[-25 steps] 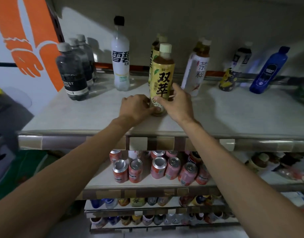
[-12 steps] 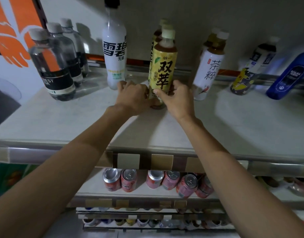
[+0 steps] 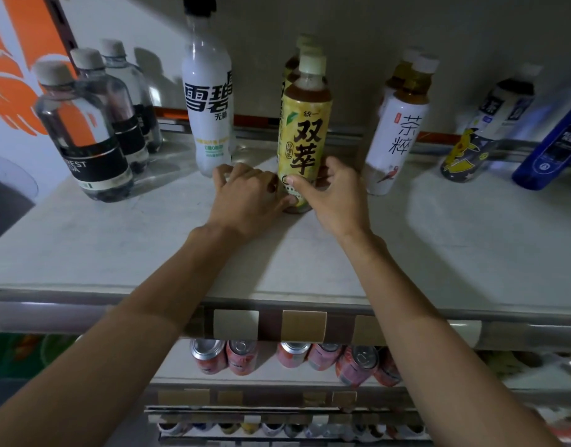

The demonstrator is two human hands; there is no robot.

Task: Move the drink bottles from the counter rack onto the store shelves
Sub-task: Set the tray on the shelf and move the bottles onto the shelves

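A yellow-labelled tea bottle with a cream cap stands upright on the top shelf, with more of the same kind lined up behind it. My left hand grips its base from the left, thumb at the bottom of the label. My right hand holds the base from the right, thumb across the front and fingers curled round the far side. The bottle's foot is partly hidden by both hands.
Left of the tea bottle stand a white soda bottle and dark-labelled water bottles. To its right are white tea bottles, a yellow-and-black labelled bottle and a blue bottle. Red cans fill the shelf below.
The view has moved closer to the shelf. Both hands stay round the base of the yellow tea bottle, which has been pushed a little further back on the shelf.
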